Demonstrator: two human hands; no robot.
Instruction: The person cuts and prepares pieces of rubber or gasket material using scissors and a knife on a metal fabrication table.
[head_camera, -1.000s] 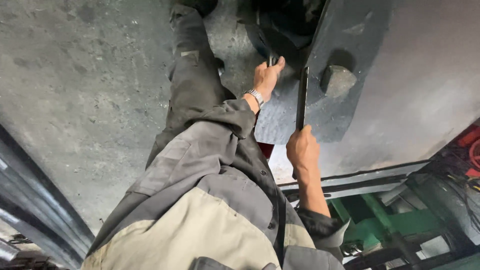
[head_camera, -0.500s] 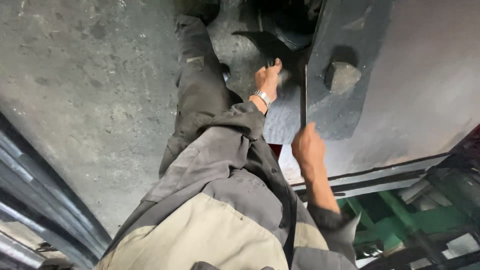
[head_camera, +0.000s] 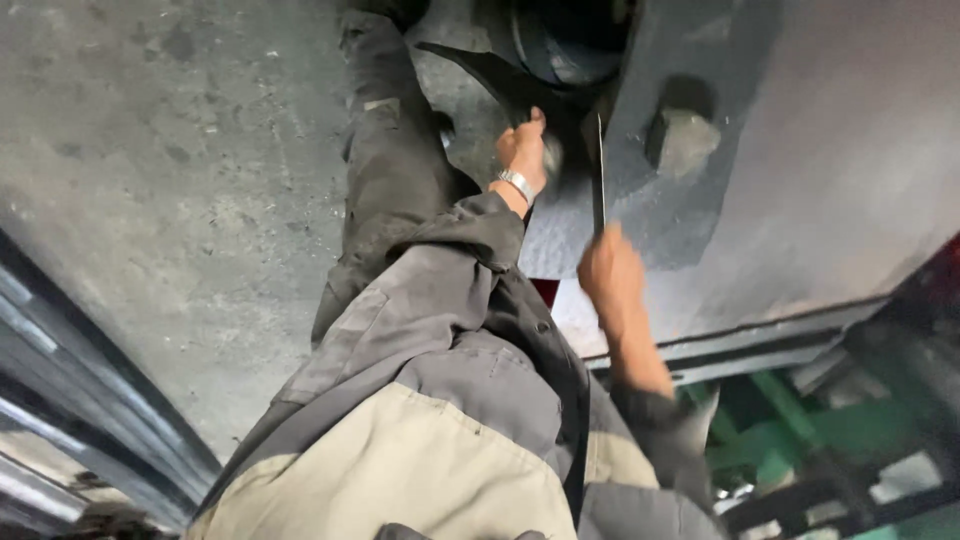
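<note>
My left hand (head_camera: 522, 150), with a metal band on its wrist, reaches forward to the edge of a dark curved piece (head_camera: 480, 70) beside a large grey steel plate (head_camera: 780, 200). Something pale and blurred sits at its fingers, and its grip is unclear. My right hand (head_camera: 610, 275) is closed around the lower end of a thin flat dark bar (head_camera: 598, 170). The bar stands upright against the plate's edge. My grey jacket and trouser leg (head_camera: 400, 180) fill the middle of the view.
A square grey block (head_camera: 682, 140) sticks out of the steel plate. A dark round part (head_camera: 570, 40) lies beyond the hands. Rough concrete floor (head_camera: 150, 200) is to the left, with dark rails (head_camera: 60, 400) at lower left. Green machine framing (head_camera: 800, 420) stands at lower right.
The view has swung and blurred. My left hand has moved further forward toward the dark curved piece. My right hand has stayed on the bar and shifted slightly along the plate.
</note>
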